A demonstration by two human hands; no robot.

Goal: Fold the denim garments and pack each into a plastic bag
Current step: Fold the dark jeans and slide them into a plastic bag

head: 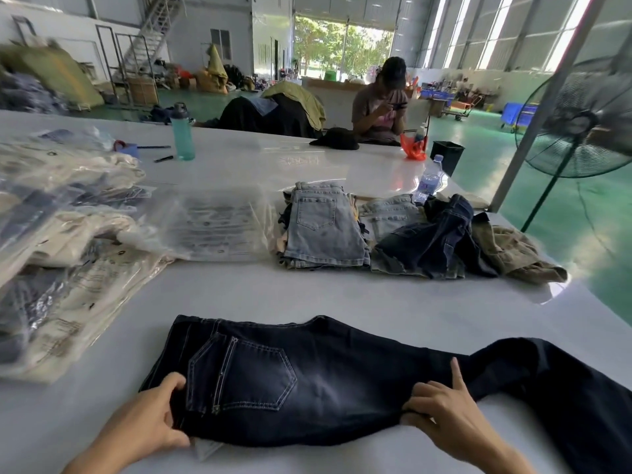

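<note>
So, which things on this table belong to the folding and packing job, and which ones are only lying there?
Job:
- dark jeans, held by left hand and right hand
- light denim stack
- unfolded denim heap
- empty plastic bags
- packed bags

Lying about:
- teal bottle
- water bottle
- black hat
- red bag
- fan
</note>
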